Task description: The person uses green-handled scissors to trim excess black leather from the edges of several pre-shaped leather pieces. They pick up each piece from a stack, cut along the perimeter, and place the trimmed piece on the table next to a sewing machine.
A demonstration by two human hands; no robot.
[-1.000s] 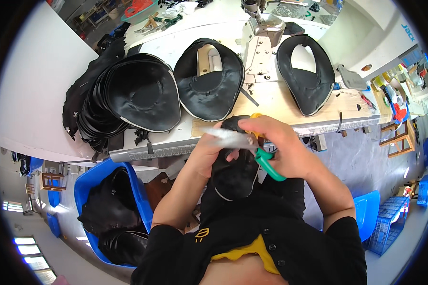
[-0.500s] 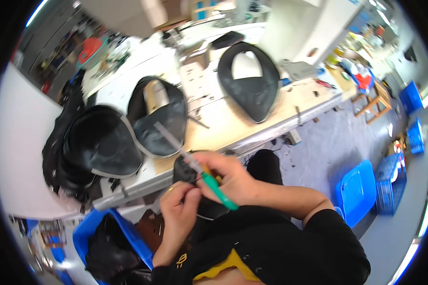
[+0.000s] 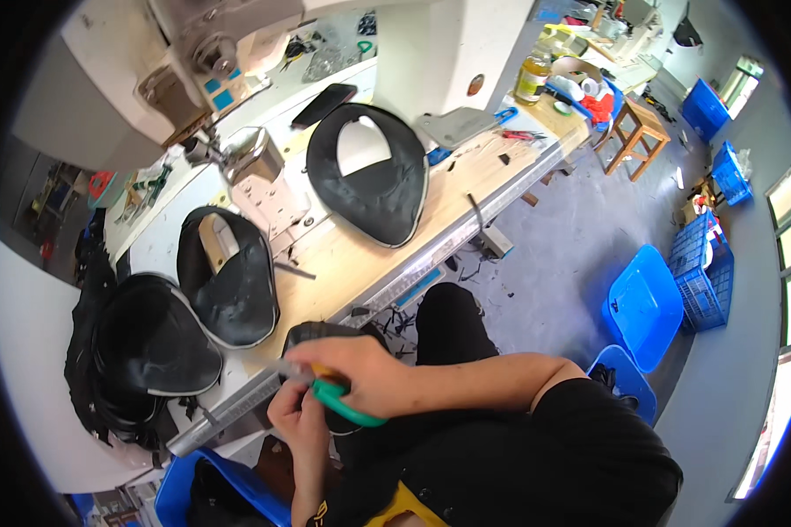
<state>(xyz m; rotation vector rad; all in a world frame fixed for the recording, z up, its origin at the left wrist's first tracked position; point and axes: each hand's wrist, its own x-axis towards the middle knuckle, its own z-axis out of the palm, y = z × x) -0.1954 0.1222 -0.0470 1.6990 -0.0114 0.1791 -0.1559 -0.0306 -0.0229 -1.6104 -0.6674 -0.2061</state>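
Note:
My right hand (image 3: 360, 373) is closed round a pair of scissors with a green handle (image 3: 343, 406). Their blades are blurred and point left, over my left fingers. Close against them, my left hand (image 3: 297, 422) is closed in a pinch; what it grips is hidden. Under both hands lies something black, mostly covered, with a pale edge showing below. On the workbench (image 3: 325, 294) ahead are three black moulded pieces with pale rims: one with a cut-out (image 3: 373, 198), another with a cut-out (image 3: 233, 294), and a bowl-like one (image 3: 158, 338) at the left.
An industrial sewing machine (image 3: 215, 53) stands over the bench. A grey plate (image 3: 461, 127), red-handled tool (image 3: 523, 135) and bottle of yellow liquid (image 3: 533, 75) are farther right. Blue bins stand at lower left (image 3: 171, 492) and right (image 3: 646, 303). A wooden stool (image 3: 637, 136) is beyond.
The view has swung, so the bench shows more of the sewing machine and the floor. My right hand and the scissors have come lower and left, the blades now beside my left fingers.

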